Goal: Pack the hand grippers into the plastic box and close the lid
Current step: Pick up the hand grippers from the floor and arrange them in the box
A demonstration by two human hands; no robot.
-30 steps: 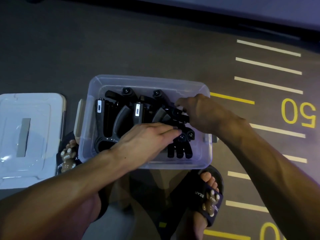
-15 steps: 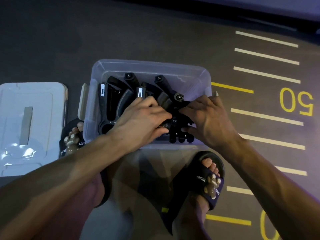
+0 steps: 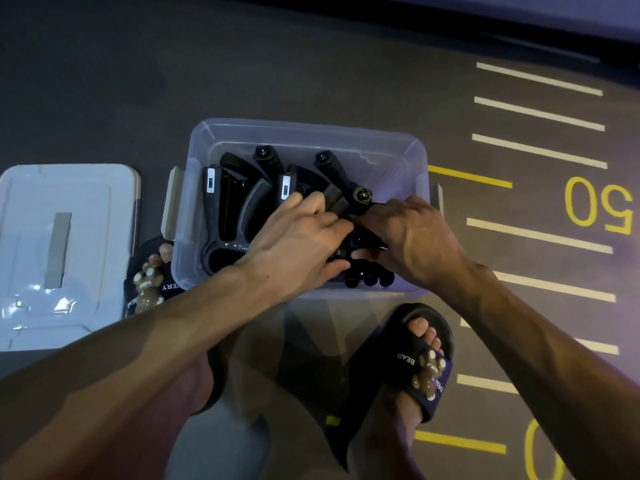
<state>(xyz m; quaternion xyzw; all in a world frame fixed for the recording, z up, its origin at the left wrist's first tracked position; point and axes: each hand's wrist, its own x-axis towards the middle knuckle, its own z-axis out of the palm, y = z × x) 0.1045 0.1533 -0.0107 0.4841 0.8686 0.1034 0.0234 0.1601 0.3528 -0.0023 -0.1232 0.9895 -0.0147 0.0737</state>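
A clear plastic box [image 3: 304, 133] stands open on the dark floor, holding several black hand grippers [image 3: 242, 206]. My left hand [image 3: 298, 244] and my right hand [image 3: 412, 237] are both inside the box at its right side, fingers closed on one black hand gripper [image 3: 360, 244] that lies partly hidden under them. The box's clear lid [image 3: 59, 254] rests flat on the floor to the left, apart from the box.
My feet in dark slides with bear charms sit by the box's near side, the left slide [image 3: 149, 285] and the right slide [image 3: 426, 362]. White and yellow floor lines and a yellow "50" [image 3: 599, 209] lie to the right.
The view has shifted so the box sits a little lower in frame. Both hands stay pressed together on the same hand gripper at the box's right side, with little movement.
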